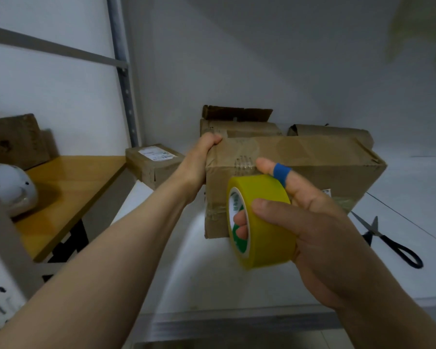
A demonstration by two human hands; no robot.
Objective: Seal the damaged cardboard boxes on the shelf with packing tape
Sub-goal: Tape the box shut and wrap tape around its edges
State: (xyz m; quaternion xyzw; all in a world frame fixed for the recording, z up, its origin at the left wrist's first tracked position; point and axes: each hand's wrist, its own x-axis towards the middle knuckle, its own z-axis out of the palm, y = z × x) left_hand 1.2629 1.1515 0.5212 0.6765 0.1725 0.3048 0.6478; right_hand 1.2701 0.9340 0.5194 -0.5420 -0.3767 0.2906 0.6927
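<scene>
A large cardboard box (312, 162) lies on the white shelf (186, 273), its near face creased and patched with old tape. My left hand (199, 162) grips the box's upper left corner, thumb on top. My right hand (310, 220) holds a yellow roll of packing tape (264, 222) in front of the box, fingers through the core and thumb across the outside. The index finger, wrapped in a blue band, points at the box's top front edge.
Black scissors (390, 243) lie on the shelf to the right. Behind the big box stand two more worn boxes (239, 127) (330, 132). A small labelled box (154, 162) sits at the left. A wooden shelf (68, 197) carries a white rounded object (10, 190).
</scene>
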